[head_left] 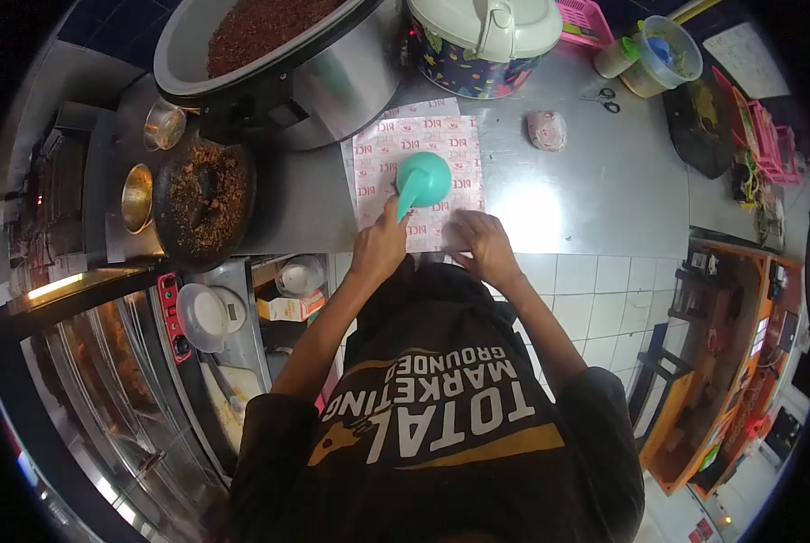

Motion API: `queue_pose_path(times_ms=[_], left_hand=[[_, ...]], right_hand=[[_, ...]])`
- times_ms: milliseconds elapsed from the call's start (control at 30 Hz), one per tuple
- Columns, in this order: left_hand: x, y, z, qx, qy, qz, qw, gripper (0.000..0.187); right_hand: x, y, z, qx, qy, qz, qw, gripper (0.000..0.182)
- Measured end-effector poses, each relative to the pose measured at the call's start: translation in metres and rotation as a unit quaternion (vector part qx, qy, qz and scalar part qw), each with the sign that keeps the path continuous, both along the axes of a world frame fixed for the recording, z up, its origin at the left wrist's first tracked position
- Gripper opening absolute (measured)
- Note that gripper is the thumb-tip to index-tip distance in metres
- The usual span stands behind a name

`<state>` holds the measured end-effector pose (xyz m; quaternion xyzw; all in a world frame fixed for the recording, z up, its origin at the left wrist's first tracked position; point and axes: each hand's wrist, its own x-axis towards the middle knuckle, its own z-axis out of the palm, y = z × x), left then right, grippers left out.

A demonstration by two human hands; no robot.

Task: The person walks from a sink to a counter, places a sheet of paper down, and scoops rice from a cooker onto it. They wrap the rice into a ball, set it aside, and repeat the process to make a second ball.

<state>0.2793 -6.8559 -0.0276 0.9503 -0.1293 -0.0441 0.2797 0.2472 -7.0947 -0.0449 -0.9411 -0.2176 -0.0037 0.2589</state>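
Note:
My left hand [380, 246] is closed around the handle of a teal plastic scoop [428, 176]. The scoop's rounded bowl rests over a sheet of wrapping paper [373, 149] printed with red lettering; what is under the bowl is hidden. Near the paper's lower right corner is my right hand [488, 246], fingers stretched to the left and thumb apart, with nothing visible in it. More printed paper lies beneath the top sheet. A wrapped paper parcel [547, 131] sits to the right on the steel counter [595, 195].
A large cooker [351, 81] full of reddish-brown rice stands at back left, beside a patterned lidded container [477, 68]. A dark stone mortar [238, 195] with brown crumbs and metal bowls [137, 195] are at left. Scissors [609, 101], tubs [658, 59] and pink baskets [771, 154] are at right.

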Motion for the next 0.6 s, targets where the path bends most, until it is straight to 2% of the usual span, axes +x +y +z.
queue_pose_path(times_ms=[67, 133, 200, 300, 500, 600], left_hand=[[0.000, 0.004, 0.008, -0.127, -0.060, 0.019, 0.990, 0.040], [-0.005, 0.015, 0.012, -0.270, 0.017, 0.072, 0.960, 0.038], [-0.010, 0.040, 0.005, -0.414, 0.225, 0.153, 0.869, 0.036], [-0.012, 0.070, -0.023, -0.541, 0.182, 0.251, 0.782, 0.028], [-0.007, 0.143, -0.047, -0.385, 0.172, 0.312, 0.852, 0.032], [0.001, 0.158, -0.070, -0.160, 0.089, 0.321, 0.929, 0.033]], right_hand=[[-0.003, 0.000, 0.000, -0.027, -0.013, 0.028, 0.999, 0.041], [-0.005, -0.001, -0.003, -0.051, -0.018, 0.045, 0.998, 0.039], [-0.004, -0.002, -0.009, -0.072, -0.017, 0.052, 0.996, 0.035], [-0.004, -0.001, -0.019, -0.075, -0.042, 0.063, 0.994, 0.030], [0.000, -0.004, -0.013, -0.093, -0.061, 0.088, 0.990, 0.025], [0.002, -0.006, -0.009, -0.087, -0.048, 0.099, 0.990, 0.024]])
